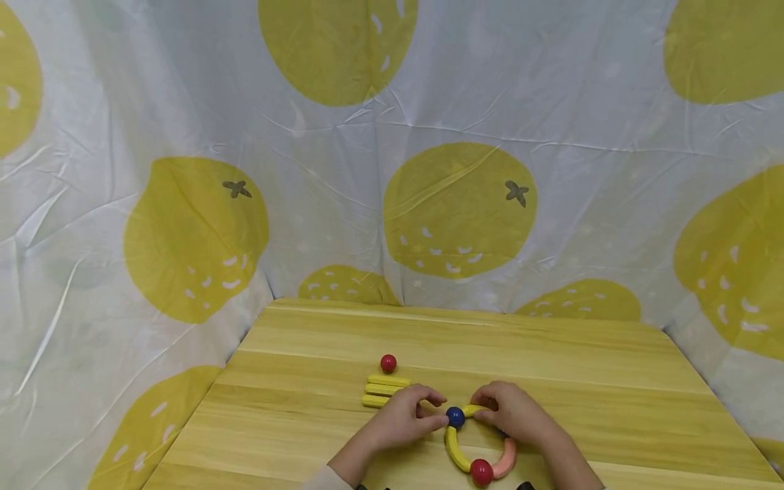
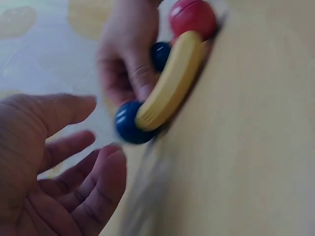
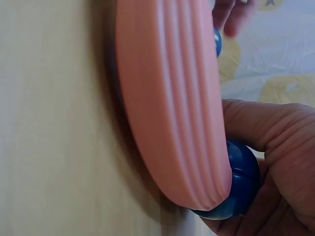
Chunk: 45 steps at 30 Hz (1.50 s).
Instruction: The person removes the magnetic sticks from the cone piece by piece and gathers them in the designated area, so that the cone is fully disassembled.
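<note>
A ring of curved sticks and balls lies on the table in front of me. My right hand [image 1: 517,414] pinches its far yellow curved stick [image 1: 470,410]. One end of that stick meets a blue ball [image 1: 455,417]; from there another yellow curved stick [image 1: 454,448] runs to a red ball [image 1: 481,472]. A pink curved stick [image 1: 505,459] follows, up to a second blue ball [image 3: 243,179] by my right palm, mostly hidden in the head view. My left hand [image 1: 405,416] is beside the first blue ball, its fingers loosely bent around nothing in the left wrist view.
Several straight yellow sticks [image 1: 381,390] lie side by side just beyond my left hand, partly covered by it. Behind them sits a loose red ball [image 1: 388,363]. A lemon-printed cloth [image 1: 343,204] hangs along the far edge of the wooden table [image 1: 588,361].
</note>
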Tool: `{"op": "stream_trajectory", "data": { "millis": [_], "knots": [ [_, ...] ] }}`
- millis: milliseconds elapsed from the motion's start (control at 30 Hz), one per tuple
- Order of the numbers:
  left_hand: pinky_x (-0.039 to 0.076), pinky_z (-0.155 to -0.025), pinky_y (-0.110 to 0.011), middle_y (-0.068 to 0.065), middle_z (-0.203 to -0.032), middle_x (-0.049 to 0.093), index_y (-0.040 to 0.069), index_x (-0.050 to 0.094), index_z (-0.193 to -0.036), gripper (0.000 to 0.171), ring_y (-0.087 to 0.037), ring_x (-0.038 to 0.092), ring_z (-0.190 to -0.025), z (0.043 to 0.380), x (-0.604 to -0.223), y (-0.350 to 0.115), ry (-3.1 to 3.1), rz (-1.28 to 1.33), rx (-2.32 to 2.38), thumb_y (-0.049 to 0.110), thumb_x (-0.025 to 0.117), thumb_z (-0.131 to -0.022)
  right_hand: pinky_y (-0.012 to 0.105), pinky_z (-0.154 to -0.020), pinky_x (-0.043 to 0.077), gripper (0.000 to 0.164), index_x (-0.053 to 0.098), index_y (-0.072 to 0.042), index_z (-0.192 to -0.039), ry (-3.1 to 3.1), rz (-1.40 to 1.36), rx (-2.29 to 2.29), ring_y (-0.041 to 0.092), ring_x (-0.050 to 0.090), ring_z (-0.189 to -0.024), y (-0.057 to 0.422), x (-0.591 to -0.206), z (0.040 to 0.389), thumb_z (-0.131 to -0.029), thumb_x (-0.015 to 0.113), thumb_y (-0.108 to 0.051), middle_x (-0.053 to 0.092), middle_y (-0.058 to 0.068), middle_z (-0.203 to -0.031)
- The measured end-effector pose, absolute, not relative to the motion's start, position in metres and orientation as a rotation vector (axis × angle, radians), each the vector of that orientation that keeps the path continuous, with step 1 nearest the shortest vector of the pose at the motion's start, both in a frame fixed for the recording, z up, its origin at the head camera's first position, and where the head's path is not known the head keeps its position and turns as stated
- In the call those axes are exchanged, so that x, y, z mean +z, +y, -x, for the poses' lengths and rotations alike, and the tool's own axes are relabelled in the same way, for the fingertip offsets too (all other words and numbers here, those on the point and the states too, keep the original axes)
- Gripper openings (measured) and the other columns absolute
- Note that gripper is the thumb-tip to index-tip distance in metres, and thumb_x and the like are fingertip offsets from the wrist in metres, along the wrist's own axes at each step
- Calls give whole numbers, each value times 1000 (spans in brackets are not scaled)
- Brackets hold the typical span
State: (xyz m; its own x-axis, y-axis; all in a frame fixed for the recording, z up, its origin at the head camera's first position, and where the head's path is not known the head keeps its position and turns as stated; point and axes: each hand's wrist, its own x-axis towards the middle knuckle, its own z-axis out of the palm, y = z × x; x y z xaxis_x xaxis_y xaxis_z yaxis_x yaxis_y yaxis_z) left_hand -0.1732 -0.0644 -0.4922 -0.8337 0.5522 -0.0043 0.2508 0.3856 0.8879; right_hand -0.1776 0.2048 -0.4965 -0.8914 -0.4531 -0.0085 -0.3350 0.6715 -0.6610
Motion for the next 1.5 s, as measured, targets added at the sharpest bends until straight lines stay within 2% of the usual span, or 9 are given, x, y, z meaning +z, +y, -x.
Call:
{"op": "stream_trajectory", "data": {
  "millis": [100, 200, 267, 333, 567, 900, 1333, 1500],
  "knots": [
    [51, -56, -21, -8, -120, 63, 7, 67, -127, 43, -4, 58, -61, 167, -502, -54, 2318, -626, 1479, 32, 75, -94, 24, -71, 50, 10, 75, -21, -98, 2719, 676, -1009, -1, 58, -81, 201, -497, 176, -93, 76, -29, 69, -9, -92],
    [56, -73, -26, -1, -119, 65, 7, 67, -127, 46, -5, 65, -81, 164, -510, -49, 2402, -612, 1426, 38, 75, -94, 24, -71, 50, 12, 75, -21, -99, 2718, 684, -1000, -1, 58, -82, 198, -497, 176, -92, 76, -31, 69, -9, -93],
    [55, -86, -28, 4, -112, 68, 7, 69, -126, 48, -6, 64, -95, 164, -513, -47, 2474, -605, 1370, 42, 74, -93, 24, -71, 50, 12, 75, -21, -99, 2709, 679, -1000, -1, 58, -82, 197, -497, 175, -92, 77, -31, 69, -9, -93],
    [52, -93, -29, 9, -106, 69, 7, 71, -123, 48, -6, 61, -104, 164, -514, -46, 2531, -603, 1324, 44, 74, -92, 23, -70, 51, 13, 75, -20, -100, 2696, 671, -1012, 0, 58, -81, 196, -497, 175, -92, 77, -30, 69, -8, -93],
    [49, -78, -21, 9, -100, 67, 10, 77, -112, 39, -1, 55, -88, 163, -515, -44, 2545, -576, 1310, 42, 78, -89, 23, -70, 50, 11, 75, -21, -99, 2692, 670, -1012, -1, 58, -80, 197, -499, 175, -92, 76, -29, 67, -9, -92],
    [44, -64, -19, 8, -97, 60, 14, 74, -112, 31, -2, 49, -75, 161, -514, -44, 2506, -585, 1368, 32, 82, -88, 22, -69, 50, 12, 74, -19, -99, 2672, 666, -1032, 0, 58, -79, 196, -499, 175, -93, 75, -29, 67, -7, -92],
    [44, -62, -16, 9, -97, 55, 16, 72, -113, 30, 3, 47, -70, 163, -519, -44, 2575, -686, 1353, 28, 83, -87, 22, -68, 50, 12, 74, -18, -97, 2686, 659, -1017, -1, 58, -77, 196, -499, 176, -93, 75, -29, 67, -8, -89],
    [44, -60, -15, 5, -96, 56, 18, 72, -111, 28, 5, 46, -68, 161, -519, -44, 2604, -745, 1352, 28, 83, -87, 23, -68, 49, 12, 73, -17, -97, 2762, 595, -987, 2, 57, -77, 197, -498, 175, -92, 76, -28, 67, -7, -89]
  ]
}}
